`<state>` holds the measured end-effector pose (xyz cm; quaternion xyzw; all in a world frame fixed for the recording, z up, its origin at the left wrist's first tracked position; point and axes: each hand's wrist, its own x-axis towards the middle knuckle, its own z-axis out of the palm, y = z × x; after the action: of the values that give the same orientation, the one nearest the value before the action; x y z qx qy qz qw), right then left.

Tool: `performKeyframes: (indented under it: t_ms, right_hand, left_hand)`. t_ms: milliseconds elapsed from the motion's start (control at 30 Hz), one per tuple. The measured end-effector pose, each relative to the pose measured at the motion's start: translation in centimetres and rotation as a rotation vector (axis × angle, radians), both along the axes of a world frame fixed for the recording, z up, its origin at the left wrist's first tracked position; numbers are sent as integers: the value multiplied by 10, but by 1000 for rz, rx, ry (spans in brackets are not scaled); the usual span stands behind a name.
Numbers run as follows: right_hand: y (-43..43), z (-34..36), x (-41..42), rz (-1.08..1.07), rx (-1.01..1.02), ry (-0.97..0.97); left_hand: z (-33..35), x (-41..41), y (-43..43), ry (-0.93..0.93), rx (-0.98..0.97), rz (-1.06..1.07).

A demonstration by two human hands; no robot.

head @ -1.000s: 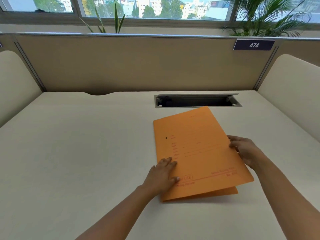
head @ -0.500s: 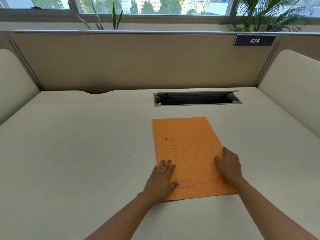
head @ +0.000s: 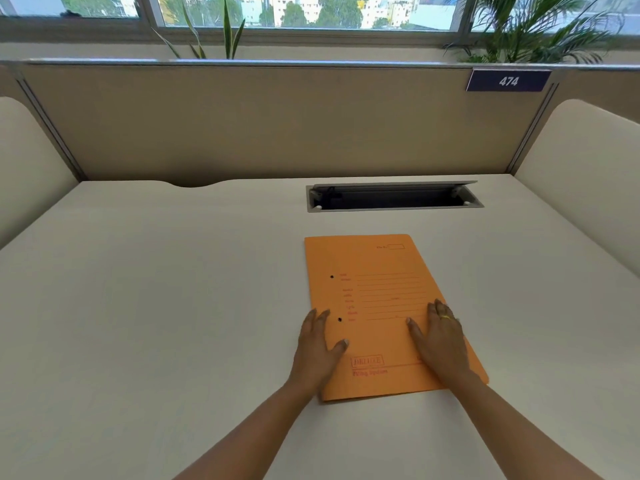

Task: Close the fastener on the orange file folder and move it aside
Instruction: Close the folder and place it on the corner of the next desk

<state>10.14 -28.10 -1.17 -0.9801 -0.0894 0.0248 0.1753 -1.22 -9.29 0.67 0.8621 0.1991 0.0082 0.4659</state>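
The orange file folder (head: 377, 292) lies closed and flat on the desk, a little right of centre, with red print and two small dark holes near its left edge. My left hand (head: 317, 348) rests flat on the folder's lower left edge, partly on the desk, fingers apart. My right hand (head: 438, 336) presses flat on the lower right of the cover, with a ring on one finger. Neither hand grips anything. The fastener is hidden inside the folder.
A cream desk (head: 156, 306) spreads wide to the left. A cable tray opening (head: 393, 197) sits just behind the folder. Beige partition walls (head: 263, 123) enclose the back and both sides, with a "474" sign (head: 508, 80).
The raised front cover has come down flat. My right hand moved from the cover's right edge onto its top. My left hand slid slightly left, uncovering the lower hole.
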Motion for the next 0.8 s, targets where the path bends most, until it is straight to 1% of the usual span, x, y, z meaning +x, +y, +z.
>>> performKeyframes:
  t_ms: [100,200,267,333,400,467,600,700,800]
  right_hand:
    - [0,-3,-1,4,11,6]
    - [-1,-5,0,1,34,20]
    - [0,-6,1,-2,46,33]
    - [0,-6,1,-7,50,49]
    - [1,-6,1,-9,55,63]
    - [2,-4,-1,-9,59,77]
    - [2,6,1,-3,86,131]
    - [0,21,9,-44,186,187]
    - [-7,34,17,-151,302,227]
  left_hand:
    - [11,4,3,-35,-316,221]
    - [17,9,11,-33,-644,343]
    - [21,11,19,-21,-802,394]
    - [24,11,23,-9,-897,413]
    - [26,10,21,26,-899,390]
    - [25,8,16,47,-856,326]
    - [24,4,11,30,-802,280]
    - [25,4,21,-12,-820,297]
    - [27,4,31,-28,-824,314]
